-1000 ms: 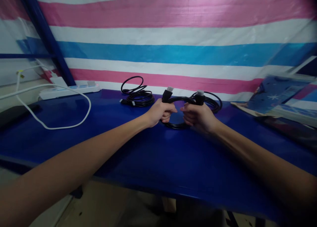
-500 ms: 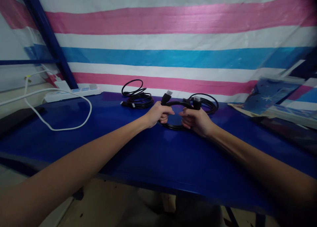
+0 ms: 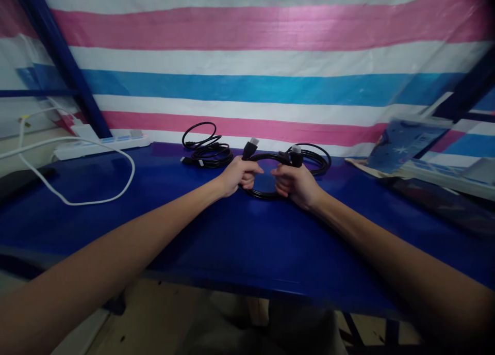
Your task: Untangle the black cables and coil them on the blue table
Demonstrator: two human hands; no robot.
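A coiled black cable [image 3: 266, 192] with two plug ends sits low over the blue table [image 3: 232, 231]. My left hand [image 3: 236, 175] is closed round the coil's left side, one plug [image 3: 250, 147] sticking up above its thumb. My right hand [image 3: 294, 186] is closed round the right side, the other plug [image 3: 296, 154] rising from its fist. Both hands face each other, fingertips a few centimetres apart. Part of the coil trails behind my right hand toward the wall.
A second coiled black cable [image 3: 204, 151] lies behind my left hand. A white power strip [image 3: 100, 142] with a looping white cord [image 3: 88, 200] sits at the back left. Blue packaging and papers [image 3: 413, 143] lie at the right. A striped tarp [image 3: 255, 61] backs the table.
Both hands with the cable have sunk slightly toward the table and shifted a little left in view; the grips are unchanged.
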